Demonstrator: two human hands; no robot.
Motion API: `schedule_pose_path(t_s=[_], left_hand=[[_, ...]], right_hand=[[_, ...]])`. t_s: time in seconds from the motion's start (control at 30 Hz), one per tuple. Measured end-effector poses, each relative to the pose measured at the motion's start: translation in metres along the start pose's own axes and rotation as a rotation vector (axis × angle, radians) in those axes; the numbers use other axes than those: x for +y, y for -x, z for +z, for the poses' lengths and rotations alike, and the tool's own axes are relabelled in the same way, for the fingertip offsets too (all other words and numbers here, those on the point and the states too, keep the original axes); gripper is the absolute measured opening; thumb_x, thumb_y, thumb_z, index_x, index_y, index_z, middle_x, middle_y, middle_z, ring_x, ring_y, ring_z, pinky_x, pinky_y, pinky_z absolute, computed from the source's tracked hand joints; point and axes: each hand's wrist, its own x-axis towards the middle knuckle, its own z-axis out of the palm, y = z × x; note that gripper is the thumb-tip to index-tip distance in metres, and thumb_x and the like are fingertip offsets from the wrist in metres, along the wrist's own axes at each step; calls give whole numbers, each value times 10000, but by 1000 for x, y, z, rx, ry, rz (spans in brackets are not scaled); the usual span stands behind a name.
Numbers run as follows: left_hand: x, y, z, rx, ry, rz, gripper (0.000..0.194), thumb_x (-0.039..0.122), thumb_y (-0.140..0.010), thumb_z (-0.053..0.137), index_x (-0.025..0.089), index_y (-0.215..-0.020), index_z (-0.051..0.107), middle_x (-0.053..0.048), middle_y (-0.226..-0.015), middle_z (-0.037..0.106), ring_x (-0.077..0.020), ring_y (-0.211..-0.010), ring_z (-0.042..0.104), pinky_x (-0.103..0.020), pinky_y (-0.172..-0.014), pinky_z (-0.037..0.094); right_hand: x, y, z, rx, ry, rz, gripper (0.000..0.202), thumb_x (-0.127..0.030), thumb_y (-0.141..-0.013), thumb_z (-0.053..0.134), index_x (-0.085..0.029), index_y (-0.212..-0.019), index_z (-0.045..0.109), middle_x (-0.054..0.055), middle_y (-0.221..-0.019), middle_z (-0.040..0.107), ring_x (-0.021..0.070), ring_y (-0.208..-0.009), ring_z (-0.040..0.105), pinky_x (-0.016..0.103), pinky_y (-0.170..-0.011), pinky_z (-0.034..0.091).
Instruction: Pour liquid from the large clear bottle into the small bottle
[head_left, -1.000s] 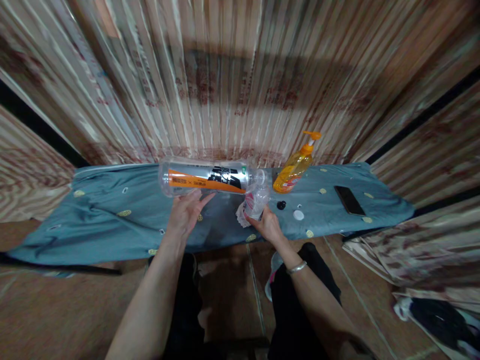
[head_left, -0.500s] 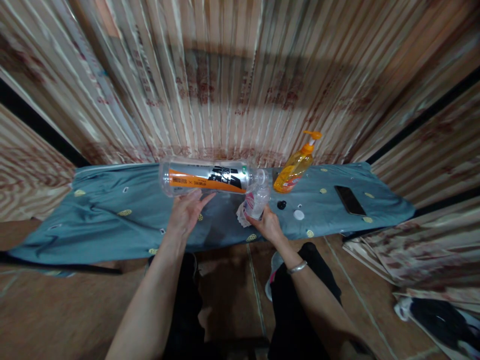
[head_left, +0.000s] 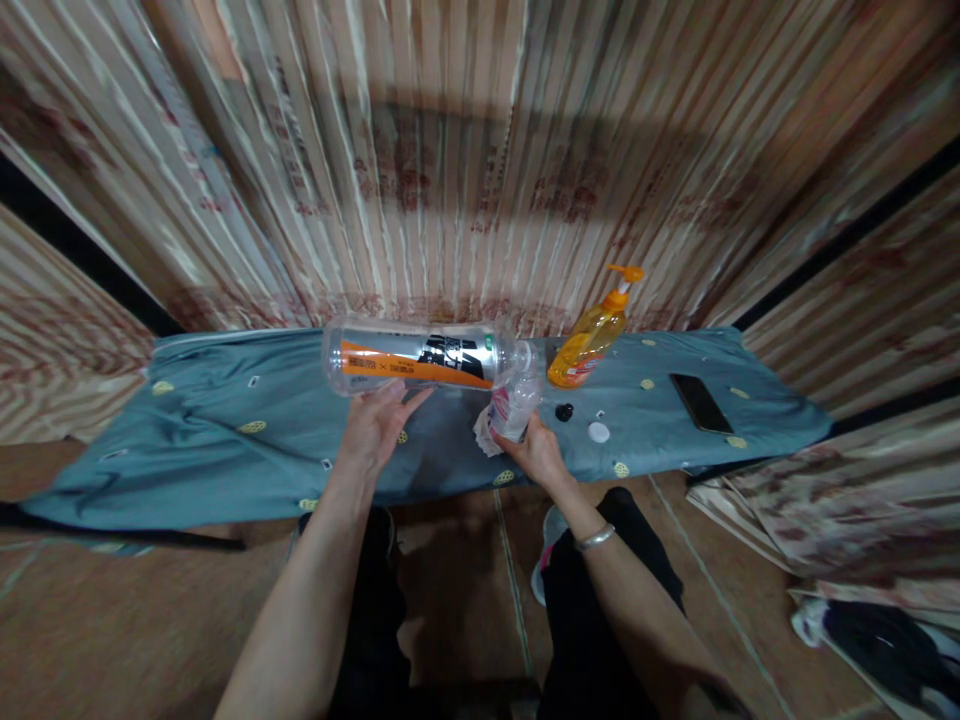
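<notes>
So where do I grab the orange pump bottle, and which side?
I'd grab the orange pump bottle around its body, from the right: it stands upright, taller than wide, and the big clear bottle is close on its left. Best skip the pump head on top; it might press down.

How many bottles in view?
3: a large bottle, sideways, in the left hand; a small clear bottle in the right hand; an orange pump bottle on the blue-green cloth, right of both.
</notes>
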Motion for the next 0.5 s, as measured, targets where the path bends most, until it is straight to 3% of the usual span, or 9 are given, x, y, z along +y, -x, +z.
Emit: schedule_pose_path(t_s=[0.3, 0.5], left_hand=[[-1, -1, -2, 6, 24, -3, 176, 105, -562, 730, 192, -616, 586, 36, -709, 663, -192, -867, 622, -566, -949, 427], [0, 0, -1, 8, 10, -4, 181, 97, -562, 721, 193, -655, 600, 36, -761, 670, -186, -884, 616, -570, -969, 410]], right_hand=[[-2, 0, 1, 5, 3, 33, 605, -450, -735, 650, -117, -1190, 432, 142, -1008, 654, 264, -914, 641, 308, -734, 483], [-2, 1, 4, 27, 39, 19, 598, -440, -744, 639, -90, -1181, 429, 158, -998, 650, 267, -917, 639, 321, -752, 480]])
